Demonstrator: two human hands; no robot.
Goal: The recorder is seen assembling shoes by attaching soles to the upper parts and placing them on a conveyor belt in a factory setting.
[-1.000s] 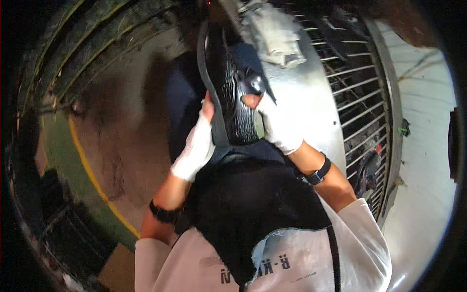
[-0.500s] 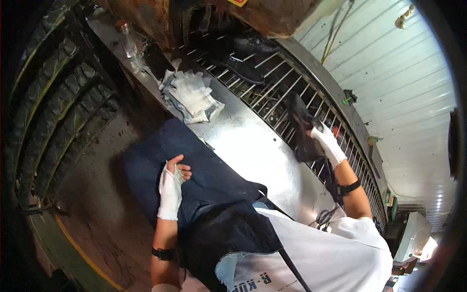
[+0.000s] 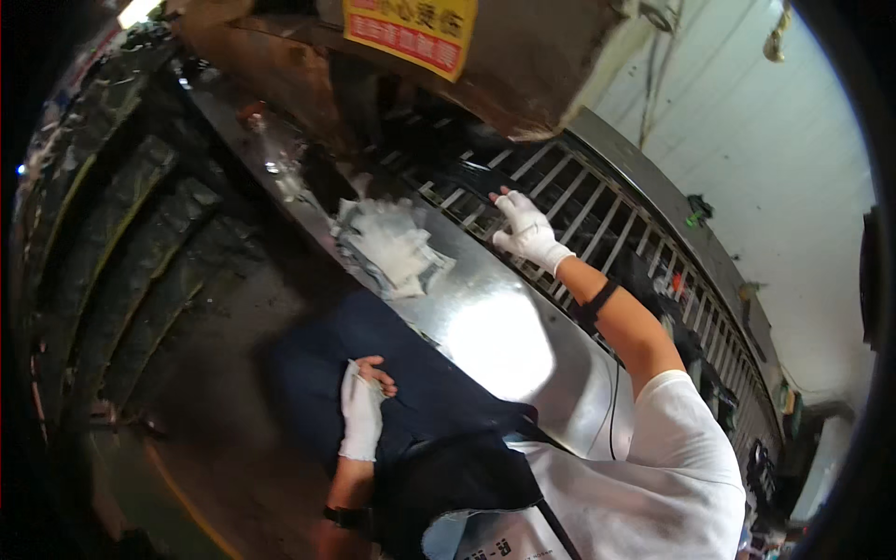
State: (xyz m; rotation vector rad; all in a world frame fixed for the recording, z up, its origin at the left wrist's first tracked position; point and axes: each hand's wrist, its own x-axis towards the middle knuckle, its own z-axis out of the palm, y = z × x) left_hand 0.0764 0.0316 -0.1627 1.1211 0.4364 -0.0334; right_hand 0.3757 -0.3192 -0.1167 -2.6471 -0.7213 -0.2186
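Observation:
My right hand (image 3: 529,229), in a white glove with bare fingertips, reaches over the metal bar rack (image 3: 607,213). Its thumb and fingers are spread, with nothing visible between them. Just beyond the fingertips lies a dark, blurred shoe-like piece (image 3: 469,174); whether they touch it I cannot tell. My left hand (image 3: 362,406), gloved the same way, rests on the dark blue cloth (image 3: 322,350) over my lap. Its fingers are loosely bent and apart, holding nothing.
White cloth gloves (image 3: 397,247) lie piled on the shiny metal ledge (image 3: 579,387) beside the rack. A glass jar (image 3: 271,149) stands farther along. A rusty hood (image 3: 523,56) with a yellow and red label overhangs the rack. Dark racks (image 3: 121,252) with curved shelves stand at left.
My right hand has let go of a black shoe and moved left and away along the rack. My left hand stays on the lap. The view has shifted.

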